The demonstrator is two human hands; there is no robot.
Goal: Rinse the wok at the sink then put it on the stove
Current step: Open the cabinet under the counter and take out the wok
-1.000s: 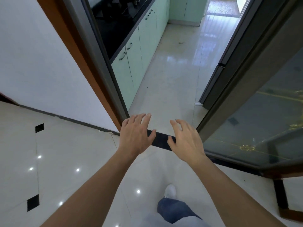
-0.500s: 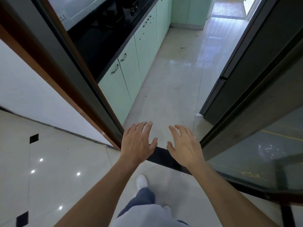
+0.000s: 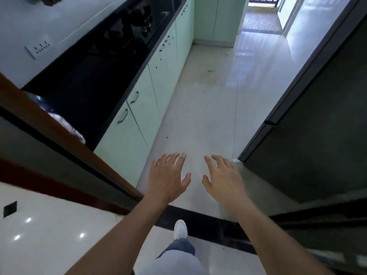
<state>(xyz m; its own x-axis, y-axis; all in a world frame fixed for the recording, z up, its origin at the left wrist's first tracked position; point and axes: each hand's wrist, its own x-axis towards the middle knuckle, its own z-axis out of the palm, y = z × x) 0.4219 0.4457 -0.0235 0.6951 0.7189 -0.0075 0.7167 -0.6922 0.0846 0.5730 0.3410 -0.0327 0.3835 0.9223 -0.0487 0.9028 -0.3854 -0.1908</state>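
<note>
My left hand [image 3: 167, 178] and my right hand [image 3: 223, 178] are held out in front of me, palms down, fingers spread, holding nothing. They hover over the kitchen doorway's dark threshold [image 3: 198, 217]. A black stove [image 3: 137, 22] with dark burner grates is set into the dark countertop [image 3: 85, 82] far ahead on the left. No wok or sink can be made out.
Pale green cabinets [image 3: 143, 108] run along the left under the counter. A brown door frame [image 3: 59, 135] stands at my left and a dark sliding door [image 3: 309, 120] at my right. Glossy tiled floor [image 3: 214, 108] leads ahead. My white shoe [image 3: 180, 229] is at the threshold.
I have walked forward into the doorway; the counter and stove have come into fuller view. Both hands stay open and side by side.
</note>
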